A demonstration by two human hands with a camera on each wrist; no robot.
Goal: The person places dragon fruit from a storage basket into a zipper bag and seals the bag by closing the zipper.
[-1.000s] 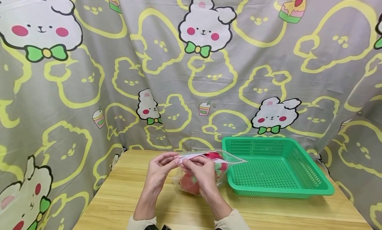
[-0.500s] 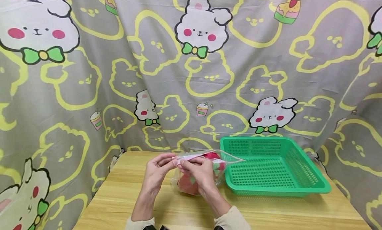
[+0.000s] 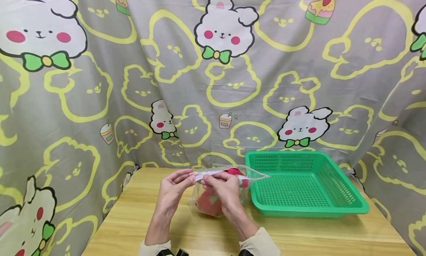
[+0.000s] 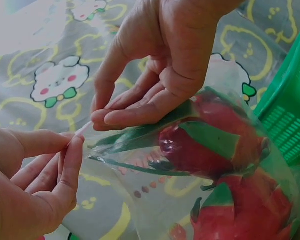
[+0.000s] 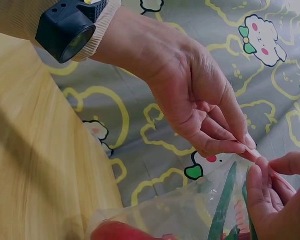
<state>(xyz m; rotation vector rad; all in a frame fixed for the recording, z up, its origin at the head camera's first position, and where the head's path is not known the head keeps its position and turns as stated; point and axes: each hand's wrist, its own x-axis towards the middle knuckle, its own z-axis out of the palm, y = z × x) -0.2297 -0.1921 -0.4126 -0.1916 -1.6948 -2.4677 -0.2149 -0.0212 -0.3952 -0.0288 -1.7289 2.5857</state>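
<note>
Pinching the zip strip of a clear zip bag (image 3: pixel 217 191) with both hands over the wooden table (image 3: pixel 133 219). Left hand (image 3: pixel 173 191) gripping the strip's left end between thumb and curled fingertips (image 4: pixel 72 160); right hand (image 3: pixel 222 191) pressing the same strip just beside it, at about 3 o'clock from the left, with thumb and forefinger closed on the seal and the other fingers loosely curved over the bag's top.

Holding a red dragon fruit (image 4: pixel 210 145) with green scales inside the plastic, bulging against the film below the right palm. Resting the bag's bottom on or just above the table; cannot tell which from these views. Leaving the far stretch of the mouth trailing toward 3 o'clock, reaching the rim of the green basket (image 3: pixel 332 208), with that stretch looking unsealed.

Risking, by judgement:
- Sealing only partway, with the strip's two tracks sliding out of line under so narrow a pinch.
- Trapping air or a fold of film in the seal, given the fruit crowding the opening.
- Tipping the bag toward 3 o'clock under the fruit's weight while gripping only the left end, letting the fruit roll out through the open side.
- Snagging the loose corner on the basket's rim.

Hanging behind it all at 12 o'clock, a grey rabbit-print curtain (image 3: pixel 100 82).
</note>
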